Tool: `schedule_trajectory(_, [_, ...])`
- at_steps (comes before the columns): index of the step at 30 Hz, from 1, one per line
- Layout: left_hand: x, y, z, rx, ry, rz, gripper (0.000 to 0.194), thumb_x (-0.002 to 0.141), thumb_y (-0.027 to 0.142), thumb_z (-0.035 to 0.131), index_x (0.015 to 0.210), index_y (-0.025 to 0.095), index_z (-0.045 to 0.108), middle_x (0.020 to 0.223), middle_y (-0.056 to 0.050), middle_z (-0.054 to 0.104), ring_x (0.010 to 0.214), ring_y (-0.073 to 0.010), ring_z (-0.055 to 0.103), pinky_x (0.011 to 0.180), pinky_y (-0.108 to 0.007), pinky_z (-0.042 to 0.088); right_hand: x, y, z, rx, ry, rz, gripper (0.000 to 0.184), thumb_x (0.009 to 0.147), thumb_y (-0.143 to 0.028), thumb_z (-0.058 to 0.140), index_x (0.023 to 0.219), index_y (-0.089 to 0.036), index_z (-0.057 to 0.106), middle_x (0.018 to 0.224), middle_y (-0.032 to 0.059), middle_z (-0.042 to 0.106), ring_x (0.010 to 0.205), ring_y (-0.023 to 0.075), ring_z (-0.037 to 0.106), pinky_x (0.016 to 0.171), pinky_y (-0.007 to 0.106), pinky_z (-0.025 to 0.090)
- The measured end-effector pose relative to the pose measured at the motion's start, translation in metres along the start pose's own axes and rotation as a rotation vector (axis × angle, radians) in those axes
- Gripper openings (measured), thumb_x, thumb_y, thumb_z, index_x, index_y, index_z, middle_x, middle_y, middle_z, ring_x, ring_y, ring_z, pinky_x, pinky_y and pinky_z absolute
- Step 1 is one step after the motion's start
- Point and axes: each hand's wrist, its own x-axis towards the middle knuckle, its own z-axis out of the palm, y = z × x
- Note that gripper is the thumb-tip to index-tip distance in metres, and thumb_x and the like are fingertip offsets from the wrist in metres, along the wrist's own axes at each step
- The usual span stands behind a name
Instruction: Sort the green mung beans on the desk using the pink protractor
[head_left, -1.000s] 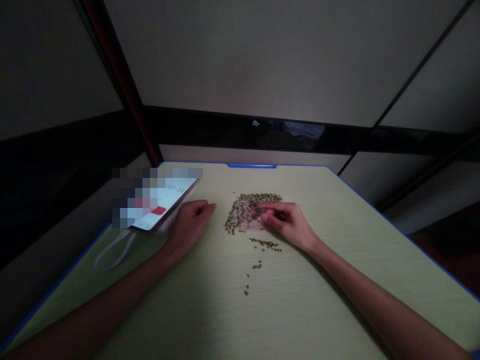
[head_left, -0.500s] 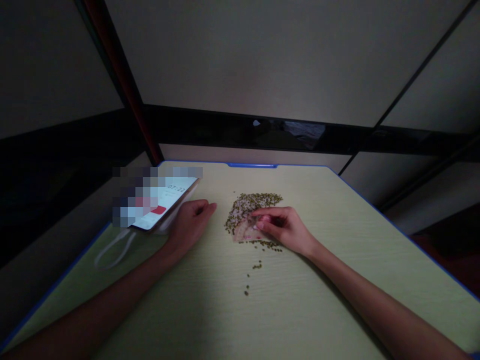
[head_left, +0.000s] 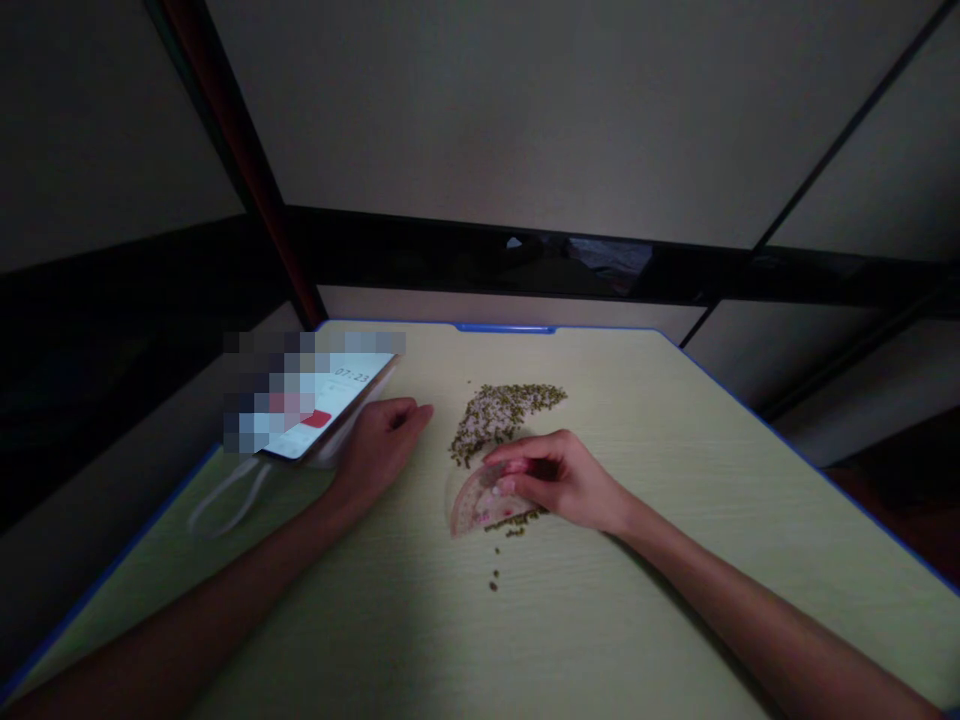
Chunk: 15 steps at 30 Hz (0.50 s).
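My right hand [head_left: 574,480] pinches a clear protractor [head_left: 480,500] with pink markings between thumb and fingers, low over the table. Small dark-green beans [head_left: 517,525] lie along the protractor's near edge. Just beyond my fingers spreads a pile of green beans mixed with pale grains [head_left: 499,410]. Resting on the table to the left of the pile, my left hand [head_left: 382,440] is curled closed, with nothing visible in it. It lies right beside the phone.
A lit phone [head_left: 341,390] leans at the table's left, partly blurred out, with a white cord loop [head_left: 229,505] below it. Several stray beans [head_left: 493,586] dot the table [head_left: 480,650] nearer me. Blue edging rims the tabletop, and a pale panelled wall [head_left: 510,120] stands behind.
My right hand has drawn the protractor toward me and slightly left, bringing some beans along its near edge closer. A gap now shows below the pile. My left hand stays put.
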Motion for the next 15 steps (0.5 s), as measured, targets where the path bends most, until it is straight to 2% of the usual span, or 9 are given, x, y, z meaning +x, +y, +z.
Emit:
schedule_trajectory(3, [0.0,-0.001,0.0,-0.002,0.001,0.008,0.033,0.069,0.032,0.047,0.042,0.02,0.033,0.037,0.007,0.031,0.039,-0.0082,0.03,0.041,-0.024,0.023,-0.001,-0.001,0.001,0.027,-0.006,0.01,0.023,0.067,-0.02,0.063,0.088,-0.014,0.068,0.061,-0.0007,0.056,0.051,0.0071,0.044,0.048,0.019,0.036])
schedule_trajectory(5, [-0.001,0.0,0.0,-0.004,0.003,0.012,0.033,0.069,0.032,0.047,0.041,0.02,0.033,0.037,0.006,0.031,0.039,-0.0083,0.03,0.042,-0.024,0.023,0.0,-0.001,-0.002,0.042,0.047,0.025,0.024,0.066,-0.022,0.063,0.088,-0.015,0.068,0.059,-0.0015,0.055,0.048,0.0065,0.043,0.045,0.018,0.035])
schedule_trajectory(10, [-0.001,0.001,-0.001,0.003,0.001,-0.005,0.033,0.069,0.031,0.047,0.042,0.02,0.032,0.037,0.006,0.031,0.039,-0.0086,0.031,0.042,-0.024,0.023,-0.005,0.002,-0.024,0.027,0.295,0.096,0.029,0.061,-0.024,0.065,0.087,-0.011,0.066,0.056,-0.0011,0.057,0.045,0.0067,0.044,0.043,0.019,0.035])
schedule_trajectory(15, [0.0,0.0,0.0,-0.014,-0.007,0.012,0.033,0.069,0.032,0.046,0.042,0.02,0.032,0.037,0.006,0.031,0.038,-0.0085,0.031,0.042,-0.024,0.024,-0.031,0.007,-0.046,-0.128,0.497,0.209,0.029,0.06,-0.029,0.064,0.082,-0.009,0.064,0.051,0.0004,0.056,0.042,0.0081,0.043,0.038,0.02,0.032])
